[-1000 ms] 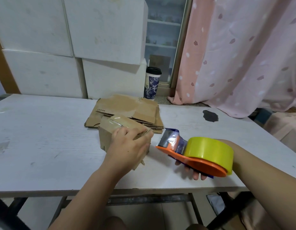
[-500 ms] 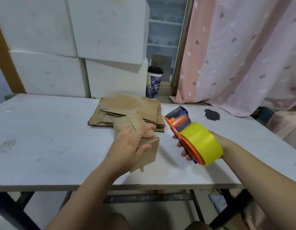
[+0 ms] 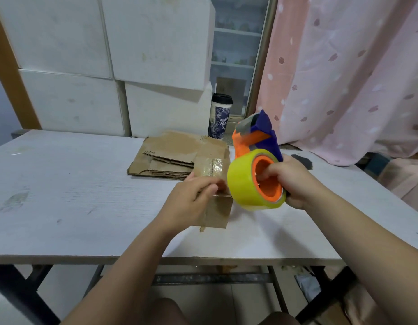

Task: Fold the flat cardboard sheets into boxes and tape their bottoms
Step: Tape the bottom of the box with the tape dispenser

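A small folded cardboard box [image 3: 218, 212] stands on the white table [image 3: 62, 195], clear tape showing on its top face. My left hand [image 3: 191, 200] grips the box from the near left side, thumb on top. My right hand [image 3: 290, 181] holds an orange and blue tape dispenser [image 3: 254, 141] with a yellow tape roll [image 3: 243, 181], lifted just right of the box, its cutter end pointing up and away. A stack of flat cardboard sheets [image 3: 170, 156] lies behind the box.
A lidded paper cup [image 3: 220, 118] stands beyond the table's far edge. Big white boxes [image 3: 86, 66] are stacked behind the table. A pink curtain [image 3: 344, 66] hangs on the right. A dark patch [image 3: 304, 160] marks the table near my right hand.
My right hand has raised and turned the tape dispenser from lying flat near the table to upright beside the box. The box has turned under my left hand.
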A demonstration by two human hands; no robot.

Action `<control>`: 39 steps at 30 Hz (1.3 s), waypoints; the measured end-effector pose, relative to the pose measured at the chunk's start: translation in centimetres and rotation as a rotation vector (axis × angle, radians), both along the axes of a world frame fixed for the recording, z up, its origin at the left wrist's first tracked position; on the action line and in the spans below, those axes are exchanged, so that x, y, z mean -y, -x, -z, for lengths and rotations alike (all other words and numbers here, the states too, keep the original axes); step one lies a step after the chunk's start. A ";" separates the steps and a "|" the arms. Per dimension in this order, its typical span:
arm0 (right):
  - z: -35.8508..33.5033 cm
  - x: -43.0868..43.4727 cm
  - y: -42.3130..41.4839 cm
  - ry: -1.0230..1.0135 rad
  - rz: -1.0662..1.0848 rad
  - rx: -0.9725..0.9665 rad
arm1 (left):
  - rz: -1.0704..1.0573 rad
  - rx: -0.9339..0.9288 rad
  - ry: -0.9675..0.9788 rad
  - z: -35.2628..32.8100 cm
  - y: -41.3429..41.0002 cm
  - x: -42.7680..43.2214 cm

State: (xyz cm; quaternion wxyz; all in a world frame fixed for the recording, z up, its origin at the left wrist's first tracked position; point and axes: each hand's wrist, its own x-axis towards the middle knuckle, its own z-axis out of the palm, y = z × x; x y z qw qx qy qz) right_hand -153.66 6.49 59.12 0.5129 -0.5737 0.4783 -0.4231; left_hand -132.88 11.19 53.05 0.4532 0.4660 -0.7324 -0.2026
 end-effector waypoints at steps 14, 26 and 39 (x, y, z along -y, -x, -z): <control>-0.7 0.1 -3.0 0.610 0.234 -0.370 | -0.145 -0.230 -0.051 -0.9 2.1 -0.4; 0.8 -0.3 -2.5 0.719 0.180 -0.532 | -0.317 -0.862 -0.132 -2.7 3.8 -0.3; 0.0 -1.7 -1.8 0.634 0.096 -0.491 | -0.486 -0.591 -0.118 -0.7 2.8 -1.4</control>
